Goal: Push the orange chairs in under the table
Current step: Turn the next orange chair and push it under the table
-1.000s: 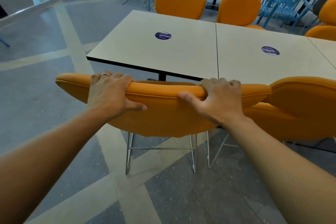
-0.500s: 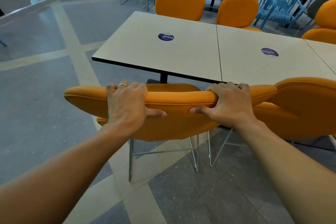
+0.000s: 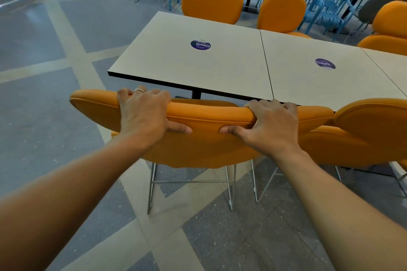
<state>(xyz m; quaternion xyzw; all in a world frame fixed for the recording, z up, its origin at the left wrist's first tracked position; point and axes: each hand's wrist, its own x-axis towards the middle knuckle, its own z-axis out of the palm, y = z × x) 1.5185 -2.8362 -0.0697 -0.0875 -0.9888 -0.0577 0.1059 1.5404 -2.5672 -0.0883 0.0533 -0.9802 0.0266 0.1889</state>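
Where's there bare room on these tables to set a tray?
Left table: bare all round its purple sticker, widest toward the left edge. Right table: bare between the seam and its sticker. Crowded at the near edge, where left hand and right hand grip the orange chair.

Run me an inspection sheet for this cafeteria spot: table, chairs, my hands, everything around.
Surface: white table, bare except a round purple sticker; second table butts against it at right.
Job's things: near orange chair, backrest close to the table's near edge; neighbouring orange chair at its right.
Clutter: nothing seen.
Hands: left hand and right hand both grip the near chair's backrest top.
Cables: nothing seen.
Surroundings: two far orange chairs opposite, blue chairs behind, grey patterned floor.
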